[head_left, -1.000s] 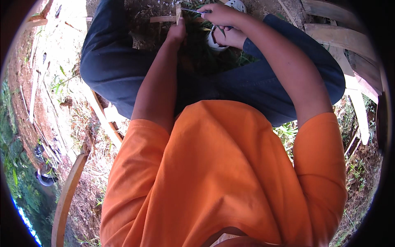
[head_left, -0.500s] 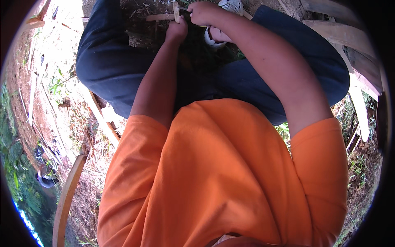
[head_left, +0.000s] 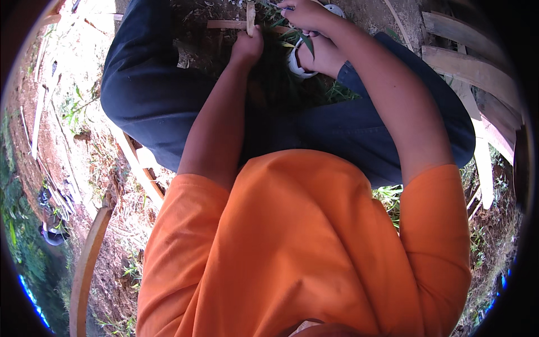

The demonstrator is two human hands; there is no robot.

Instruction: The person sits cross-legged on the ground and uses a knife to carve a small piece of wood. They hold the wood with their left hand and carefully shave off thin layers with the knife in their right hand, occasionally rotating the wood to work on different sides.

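Observation:
My left hand [head_left: 247, 47] is closed around the lower end of a short pale strip of wood [head_left: 250, 18], which stands up near the top of the view. To its right, my right hand [head_left: 306, 15] is closed on a thin grey metal tool [head_left: 273, 5]. Only a little of this tool shows, pointing left toward the wood, so its exact kind is unclear. A gap separates the tool from the strip. Beyond the strip, a longer wooden slat [head_left: 222, 24] lies crosswise on the ground. Green leaves [head_left: 307, 45] show just below my right hand.
My bent legs in dark trousers [head_left: 151, 78] frame the work, with a foot in a white shoe [head_left: 297, 66] near my right hand. Wooden boards [head_left: 471, 73] lie at the right. A curved board [head_left: 90, 269] and sticks lie at the left, where a dark rounded object [head_left: 53, 236] is also seen.
My right hand has moved right, drawing the metal tool away from the wood. My left hand, still holding the strip, has shifted slightly right. More of the shod foot shows.

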